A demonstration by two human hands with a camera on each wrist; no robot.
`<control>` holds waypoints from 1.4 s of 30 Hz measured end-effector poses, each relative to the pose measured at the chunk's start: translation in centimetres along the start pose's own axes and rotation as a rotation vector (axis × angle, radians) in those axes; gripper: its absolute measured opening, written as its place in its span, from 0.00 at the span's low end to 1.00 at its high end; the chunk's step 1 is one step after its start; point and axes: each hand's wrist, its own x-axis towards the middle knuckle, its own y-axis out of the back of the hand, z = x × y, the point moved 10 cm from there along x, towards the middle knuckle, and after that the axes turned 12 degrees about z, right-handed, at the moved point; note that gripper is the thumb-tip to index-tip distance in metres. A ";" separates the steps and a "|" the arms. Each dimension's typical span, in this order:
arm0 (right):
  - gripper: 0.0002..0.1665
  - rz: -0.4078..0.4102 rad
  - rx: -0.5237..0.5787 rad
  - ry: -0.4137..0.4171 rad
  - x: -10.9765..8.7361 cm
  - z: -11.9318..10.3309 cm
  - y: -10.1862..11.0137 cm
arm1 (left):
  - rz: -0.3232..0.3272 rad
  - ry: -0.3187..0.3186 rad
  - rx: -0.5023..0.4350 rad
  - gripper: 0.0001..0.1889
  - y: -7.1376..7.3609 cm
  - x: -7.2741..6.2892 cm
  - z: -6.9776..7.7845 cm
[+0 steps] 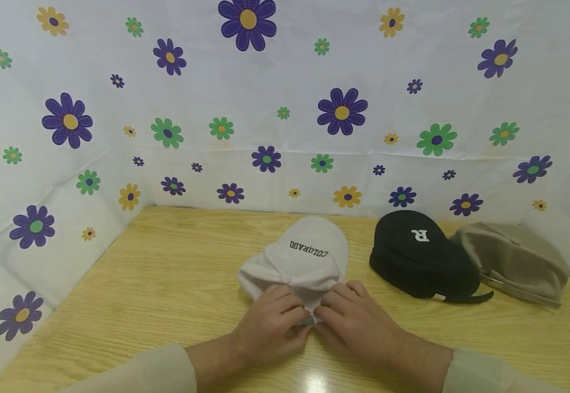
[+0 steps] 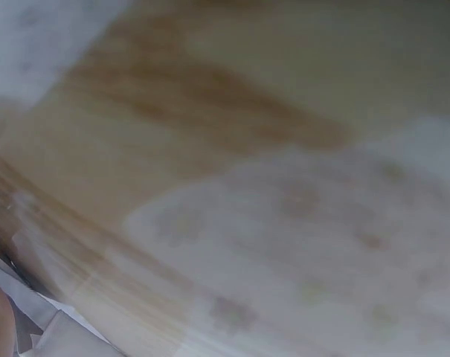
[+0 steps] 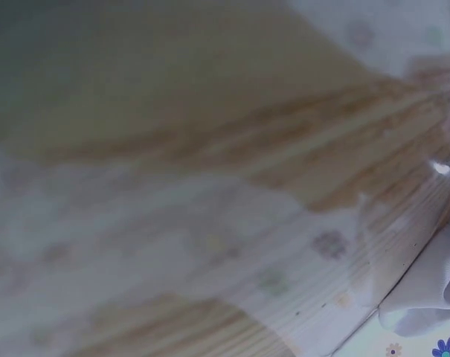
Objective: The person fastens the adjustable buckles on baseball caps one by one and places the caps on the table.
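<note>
A white baseball cap (image 1: 316,232) with COLORADO in dark letters lies in the middle of the table, its back edge toward me. My left hand (image 1: 270,322) and right hand (image 1: 363,325) meet at that near edge, fingers curled, pinching the two sides of the cap's back strap (image 1: 309,319). The fingertips nearly touch, and the strap's fastening is mostly hidden between them. Both wrist views are largely blurred; pale cap fabric (image 2: 72,335) shows at the left one's lower corner, and more fabric (image 3: 422,286) at the right one's edge.
To the right, a black cap (image 1: 407,262) with a white R rests on the wooden table (image 1: 167,273). Beside it, touching, is a tan cap (image 1: 520,254). A white flower-print cloth (image 1: 285,71) hangs behind the table and along its sides.
</note>
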 end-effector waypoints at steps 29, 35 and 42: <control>0.06 0.009 -0.033 -0.002 -0.1 0.1 0.1 | -0.001 -0.001 0.004 0.09 -0.1 0.0 0.0; 0.03 0.026 -0.032 0.009 0.0 0.1 0.2 | -0.010 0.005 0.008 0.09 -0.1 0.0 0.0; 0.02 0.005 -0.026 0.000 -0.1 0.2 0.1 | -0.004 0.001 0.012 0.10 -0.1 0.1 0.0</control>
